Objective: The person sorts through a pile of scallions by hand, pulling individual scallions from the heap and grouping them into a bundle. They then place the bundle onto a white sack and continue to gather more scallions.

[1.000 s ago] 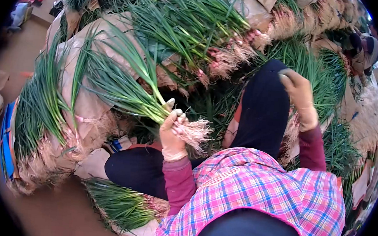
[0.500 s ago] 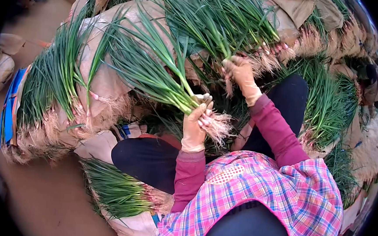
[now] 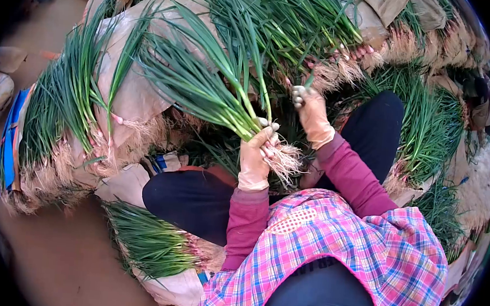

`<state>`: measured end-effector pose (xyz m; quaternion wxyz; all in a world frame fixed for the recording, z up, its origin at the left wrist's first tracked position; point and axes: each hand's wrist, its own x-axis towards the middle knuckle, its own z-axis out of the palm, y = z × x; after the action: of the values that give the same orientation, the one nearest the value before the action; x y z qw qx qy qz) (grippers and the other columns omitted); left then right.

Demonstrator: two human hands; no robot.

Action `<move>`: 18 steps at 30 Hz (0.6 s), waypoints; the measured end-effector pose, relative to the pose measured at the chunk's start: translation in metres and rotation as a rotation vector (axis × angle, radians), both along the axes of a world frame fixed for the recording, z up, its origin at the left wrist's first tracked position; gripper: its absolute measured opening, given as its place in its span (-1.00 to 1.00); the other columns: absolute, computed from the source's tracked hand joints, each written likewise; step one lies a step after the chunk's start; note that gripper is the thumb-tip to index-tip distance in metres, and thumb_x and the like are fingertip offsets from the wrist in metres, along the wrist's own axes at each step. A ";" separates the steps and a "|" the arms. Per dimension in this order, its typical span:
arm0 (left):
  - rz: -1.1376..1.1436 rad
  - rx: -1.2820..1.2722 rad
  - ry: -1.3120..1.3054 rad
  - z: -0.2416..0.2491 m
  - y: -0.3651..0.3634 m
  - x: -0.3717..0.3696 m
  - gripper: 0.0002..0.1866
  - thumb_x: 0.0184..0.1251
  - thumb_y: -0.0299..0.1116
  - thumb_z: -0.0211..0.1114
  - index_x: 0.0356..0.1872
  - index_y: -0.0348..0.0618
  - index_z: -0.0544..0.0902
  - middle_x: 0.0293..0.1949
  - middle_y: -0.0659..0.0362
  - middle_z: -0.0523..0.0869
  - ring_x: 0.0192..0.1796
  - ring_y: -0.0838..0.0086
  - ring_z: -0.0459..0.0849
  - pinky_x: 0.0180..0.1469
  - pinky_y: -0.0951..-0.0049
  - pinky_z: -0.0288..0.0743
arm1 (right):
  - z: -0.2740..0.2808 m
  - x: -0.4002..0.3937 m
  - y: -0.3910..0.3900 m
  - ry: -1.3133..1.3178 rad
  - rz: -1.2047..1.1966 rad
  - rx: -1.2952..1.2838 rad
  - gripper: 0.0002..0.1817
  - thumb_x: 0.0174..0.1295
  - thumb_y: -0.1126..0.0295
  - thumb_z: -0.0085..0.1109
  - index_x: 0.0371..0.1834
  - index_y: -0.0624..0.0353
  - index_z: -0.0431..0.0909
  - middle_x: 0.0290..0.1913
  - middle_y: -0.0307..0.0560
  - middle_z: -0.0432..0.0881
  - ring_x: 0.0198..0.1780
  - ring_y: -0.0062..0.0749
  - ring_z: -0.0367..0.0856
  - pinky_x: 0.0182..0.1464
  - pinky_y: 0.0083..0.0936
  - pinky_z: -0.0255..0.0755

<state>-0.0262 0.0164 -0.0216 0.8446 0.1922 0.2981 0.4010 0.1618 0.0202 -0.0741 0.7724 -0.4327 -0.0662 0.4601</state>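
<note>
My gloved left hand [image 3: 256,158] is closed around a bunch of spring onions [image 3: 226,103]. Their green leaves fan out to the upper left, while pinkish bulbs and pale stringy roots [image 3: 285,160] stick out on the right side of the fist. One stalk in the bunch stands more upright than the others. Just to the right and higher, my gloved right hand [image 3: 314,113] has its fingers curled in. A short green leaf piece [image 3: 309,79] pokes out above its thumb. Beyond that hand lies a pile of spring onions [image 3: 288,28] with roots toward me.
More spring onions lie on the cloth-covered heap [image 3: 139,83] at left, their roots hanging over its edge. Another bundle [image 3: 150,243] rests on cloth at lower left. To my right is a further pile [image 3: 423,125]. Brown floor [image 3: 67,254] shows at left.
My right hand has moved slightly down, away from the stalk it was gripping near the pile. An extra upright stalk now stands in my left hand's bunch.
</note>
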 end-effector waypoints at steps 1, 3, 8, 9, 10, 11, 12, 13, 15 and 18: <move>0.034 0.023 0.012 -0.001 -0.001 -0.003 -0.80 0.22 -0.62 0.23 -0.13 -0.23 0.52 -0.31 0.03 0.69 -0.48 0.53 0.55 -0.45 0.58 0.46 | -0.019 0.011 -0.015 -0.314 0.206 -0.125 -0.91 0.30 0.48 0.10 -0.27 0.25 0.58 -0.51 -0.25 0.58 -0.54 -0.62 0.48 -0.49 -0.69 0.36; 0.090 0.046 0.025 0.008 -0.001 -0.007 -0.81 0.24 -0.61 0.21 -0.13 -0.22 0.52 -0.28 0.03 0.69 -0.39 0.50 0.58 -0.36 0.57 0.50 | -0.035 0.016 -0.037 -0.635 0.395 -0.243 -0.90 0.28 0.46 0.12 -0.30 0.26 0.60 -0.55 -0.25 0.58 -0.55 -0.57 0.52 -0.48 -0.63 0.40; 0.045 0.033 0.048 0.010 0.004 -0.013 -0.67 0.27 -0.52 0.25 0.06 -0.26 0.51 -0.21 0.06 0.67 -0.38 0.56 0.54 -0.31 0.62 0.49 | -0.002 0.014 -0.010 -1.550 0.390 -0.434 -0.75 0.15 0.21 0.20 -0.33 0.19 0.60 -0.37 0.15 0.64 -0.27 0.04 0.63 -0.19 -0.11 0.47; 0.039 0.033 0.032 0.007 0.003 -0.012 -0.65 0.28 -0.53 0.24 0.10 -0.26 0.51 -0.21 0.07 0.67 -0.38 0.57 0.53 -0.32 0.63 0.48 | 0.003 0.023 0.021 -1.555 0.180 -0.422 -0.76 0.16 0.22 0.21 -0.34 0.19 0.58 -0.40 0.11 0.64 -0.36 -0.05 0.63 -0.25 -0.16 0.47; 0.027 0.037 0.020 0.004 0.002 -0.011 -0.62 0.28 -0.54 0.23 0.13 -0.26 0.50 -0.20 0.08 0.67 -0.37 0.57 0.53 -0.32 0.64 0.48 | 0.006 0.032 0.046 -1.545 -0.035 -0.408 -0.76 0.18 0.23 0.21 -0.35 0.20 0.55 -0.43 0.07 0.63 -0.45 -0.14 0.62 -0.32 -0.21 0.47; 0.037 0.053 -0.002 -0.001 0.003 -0.009 -0.62 0.28 -0.56 0.22 0.14 -0.26 0.51 -0.19 0.08 0.67 -0.34 0.56 0.56 -0.28 0.61 0.50 | -0.001 0.038 0.062 -1.533 -0.042 -0.410 -0.76 0.18 0.23 0.21 -0.35 0.20 0.55 -0.43 0.07 0.63 -0.45 -0.14 0.62 -0.32 -0.21 0.47; 0.007 0.054 -0.040 -0.008 0.005 -0.011 -0.65 0.29 -0.58 0.21 0.11 -0.27 0.52 -0.12 0.06 0.67 -0.19 0.46 0.63 -0.10 0.51 0.57 | -0.012 0.043 0.077 -1.162 0.185 -0.425 -0.79 0.19 0.26 0.23 -0.36 0.19 0.56 -0.45 0.00 0.63 -0.53 -0.26 0.59 -0.38 -0.31 0.45; 0.038 0.024 0.003 -0.011 0.006 -0.010 -0.66 0.29 -0.59 0.20 0.10 -0.28 0.52 -0.08 0.05 0.66 -0.10 0.39 0.64 0.00 0.42 0.57 | -0.012 0.045 0.092 -0.790 0.395 -0.412 -0.82 0.20 0.30 0.25 -0.37 0.18 0.56 -0.46 -0.07 0.63 -0.60 -0.38 0.56 -0.44 -0.41 0.44; 0.083 -0.013 0.033 -0.008 0.006 -0.006 -0.65 0.24 -0.63 0.23 0.07 -0.26 0.53 -0.01 0.03 0.64 0.03 0.30 0.65 0.11 0.35 0.56 | 0.034 0.016 0.073 -0.442 0.541 -0.192 -0.93 0.20 0.43 0.29 -0.35 0.15 0.59 -0.50 -0.26 0.60 -0.67 -0.58 0.46 -0.58 -0.59 0.34; 0.050 -0.012 0.032 -0.011 0.006 -0.002 -0.72 0.31 -0.58 0.17 0.04 -0.33 0.51 -0.03 -0.01 0.66 -0.01 0.27 0.67 0.15 0.20 0.57 | 0.043 -0.027 0.036 -0.481 0.633 -0.139 -0.91 0.20 0.42 0.31 -0.35 0.14 0.59 -0.51 -0.34 0.57 -0.65 -0.67 0.42 -0.60 -0.68 0.31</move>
<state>-0.0284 0.0221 -0.0326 0.8306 0.1859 0.3189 0.4170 0.1352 0.0563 -0.0314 0.5237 -0.5375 -0.3439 0.5644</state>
